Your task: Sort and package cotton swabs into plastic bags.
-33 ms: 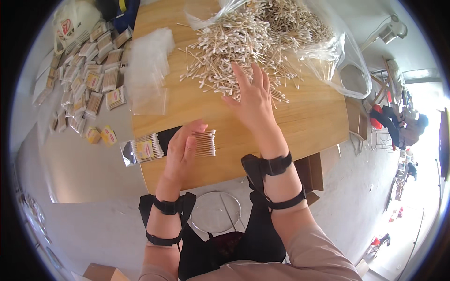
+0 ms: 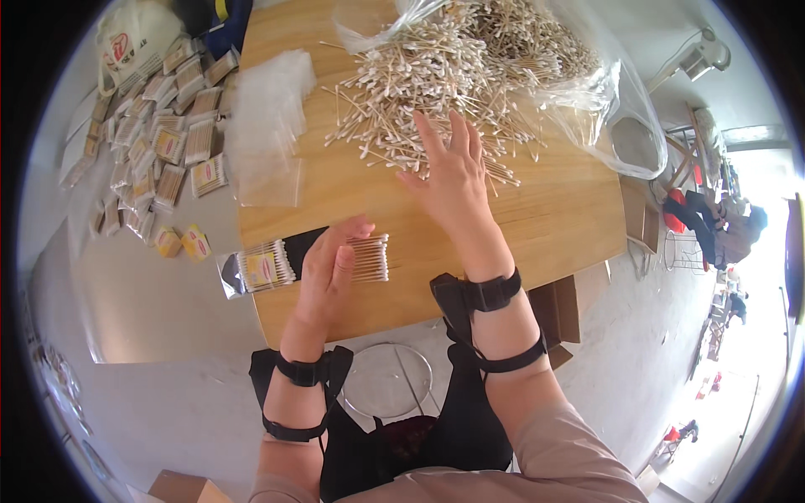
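Observation:
My left hand (image 2: 325, 270) lies over a row of cotton swabs (image 2: 371, 257) near the front of the wooden table, its fingers stretched out and its thumb apart. Beneath and beside that hand shows a black strip (image 2: 303, 245). To its left, a filled pack (image 2: 265, 266) holds swabs side by side with a yellow label, in a clear sleeve. My right hand (image 2: 455, 184) hovers at the near edge of a big heap of loose swabs (image 2: 428, 75), fingers spread and nothing visible in them. Whether its fingertips touch the heap I cannot tell.
Many filled swab packs (image 2: 168, 138) lie on a lower grey surface (image 2: 142, 293) at the left, with two small yellow pieces (image 2: 194, 243). Flat clear bags (image 2: 264, 126) rest on the table (image 2: 537, 235). A large plastic bag (image 2: 608, 109) surrounds the heap. A stool (image 2: 387, 381) stands below.

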Motion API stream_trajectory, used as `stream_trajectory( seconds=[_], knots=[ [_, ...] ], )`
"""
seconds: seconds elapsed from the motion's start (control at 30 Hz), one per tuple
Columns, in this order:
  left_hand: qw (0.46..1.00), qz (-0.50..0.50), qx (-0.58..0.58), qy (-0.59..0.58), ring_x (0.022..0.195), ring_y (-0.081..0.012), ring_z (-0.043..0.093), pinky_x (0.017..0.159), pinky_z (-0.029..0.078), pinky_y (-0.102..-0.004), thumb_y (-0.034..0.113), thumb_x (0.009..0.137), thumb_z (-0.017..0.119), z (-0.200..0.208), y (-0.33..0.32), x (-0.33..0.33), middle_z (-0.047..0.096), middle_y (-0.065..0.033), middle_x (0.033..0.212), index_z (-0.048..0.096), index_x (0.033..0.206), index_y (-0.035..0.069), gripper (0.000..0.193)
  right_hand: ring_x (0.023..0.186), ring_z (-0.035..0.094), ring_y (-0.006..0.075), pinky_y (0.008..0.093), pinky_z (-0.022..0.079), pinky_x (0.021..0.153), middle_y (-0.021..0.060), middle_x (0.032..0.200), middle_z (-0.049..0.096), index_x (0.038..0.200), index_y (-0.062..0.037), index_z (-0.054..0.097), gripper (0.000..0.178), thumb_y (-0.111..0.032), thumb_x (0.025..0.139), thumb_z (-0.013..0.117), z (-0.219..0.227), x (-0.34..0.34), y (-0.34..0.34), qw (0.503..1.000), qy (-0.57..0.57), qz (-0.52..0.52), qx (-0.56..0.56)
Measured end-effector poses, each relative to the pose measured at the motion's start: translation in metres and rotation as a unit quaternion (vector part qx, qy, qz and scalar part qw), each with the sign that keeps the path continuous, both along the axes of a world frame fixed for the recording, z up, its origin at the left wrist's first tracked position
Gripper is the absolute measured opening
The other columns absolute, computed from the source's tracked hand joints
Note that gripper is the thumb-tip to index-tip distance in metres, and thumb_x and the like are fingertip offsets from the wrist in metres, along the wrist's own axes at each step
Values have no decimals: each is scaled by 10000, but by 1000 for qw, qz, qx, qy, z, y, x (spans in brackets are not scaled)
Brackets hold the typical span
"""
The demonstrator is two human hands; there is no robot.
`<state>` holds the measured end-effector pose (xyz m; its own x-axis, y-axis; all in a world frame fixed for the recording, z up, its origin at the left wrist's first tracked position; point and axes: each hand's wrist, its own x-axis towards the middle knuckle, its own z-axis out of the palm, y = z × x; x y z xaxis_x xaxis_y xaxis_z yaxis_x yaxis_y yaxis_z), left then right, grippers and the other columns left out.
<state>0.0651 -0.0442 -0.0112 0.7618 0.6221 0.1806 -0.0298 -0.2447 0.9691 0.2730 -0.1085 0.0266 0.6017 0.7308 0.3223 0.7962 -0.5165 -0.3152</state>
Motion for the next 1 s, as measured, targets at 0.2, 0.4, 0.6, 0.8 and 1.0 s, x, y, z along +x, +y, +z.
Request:
stream_trajectory(
  seconds=[0.2,0.4,0.6,0.8,1.0],
  knots=[
    [1000,6,13,4,986,-311,652,889,500,-373,429,1054,378,6,1,1,675,-164,1072,589,1196,-36,530,1166,543,336,441,466,971,107,1259,581,1213,-169,624,409,-88,822,715,0,25,-1,997,48,-17,-51],
    [1000,7,26,7,991,-313,651,893,498,-376,425,1055,375,4,2,1,675,-163,1072,590,1197,-40,532,762,614,76,233,491,690,-16,883,669,1149,-94,687,286,-72,864,712,4,55,-20,964,209,-79,142],
    [1000,6,20,12,982,-301,651,891,497,-369,445,1054,367,3,1,1,677,-161,1067,588,1201,-44,557,842,611,69,220,491,713,10,957,680,1235,-95,657,357,-73,881,707,-9,94,-49,923,308,-153,171],
    [1000,13,11,19,977,-285,650,881,497,-357,464,1053,358,5,0,2,679,-171,1064,581,1215,-53,586,952,644,270,397,522,778,155,1196,624,1235,-87,613,447,-108,806,735,-1,87,-61,973,-181,-123,72],
    [1000,14,-17,21,978,-270,646,886,492,-351,467,1053,357,6,-1,0,681,-175,1073,571,1242,-54,594,905,674,352,448,538,774,196,1012,676,1061,-45,615,268,-195,851,687,38,21,-41,932,289,9,-219]
  ],
)
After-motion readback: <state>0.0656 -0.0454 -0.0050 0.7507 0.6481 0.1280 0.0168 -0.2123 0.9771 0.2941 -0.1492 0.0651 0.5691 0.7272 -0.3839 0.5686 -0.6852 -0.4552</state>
